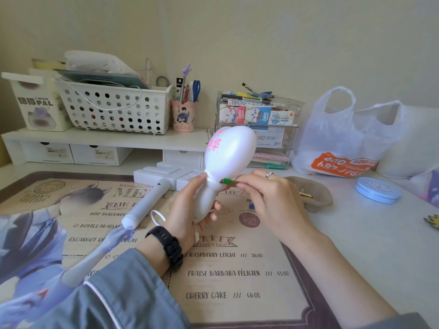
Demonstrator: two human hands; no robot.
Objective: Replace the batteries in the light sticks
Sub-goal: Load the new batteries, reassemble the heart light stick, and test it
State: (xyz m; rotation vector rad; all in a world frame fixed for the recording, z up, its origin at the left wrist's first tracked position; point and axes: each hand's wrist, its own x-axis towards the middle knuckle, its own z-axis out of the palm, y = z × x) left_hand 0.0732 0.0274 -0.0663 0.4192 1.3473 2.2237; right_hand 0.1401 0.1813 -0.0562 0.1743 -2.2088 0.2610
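Cream wall (261, 43) and cluttered white shelving (107, 138) back a white worktop (356, 233) laid with a menu-print mat (237, 283). Over that mat the left hand (190, 210) wraps its fingers round the narrow handle of a bulb-headed light stick (228, 153), holding it upright. The right hand (268, 198) pinches a green-capped battery (229, 182), whose tip touches the stick's neck from the right. Left of the held stick, a second light stick (145, 205) lies flat on the mat, untouched. Right of the held stick, beyond the right hand, sits a beige pouch (316, 193) with something yellow at its mouth, perhaps more cells. Farther right is a blue tin (377, 189).

The step in hand looks like swapping the cell in the held stick. Whether the battery is spent or fresh cannot be told, and no open compartment shows. Next, I judge, the battery needs lining up with the opening, polarity right. That opening is probably at the handle's base, hidden in the left palm, so the grip may need turning.
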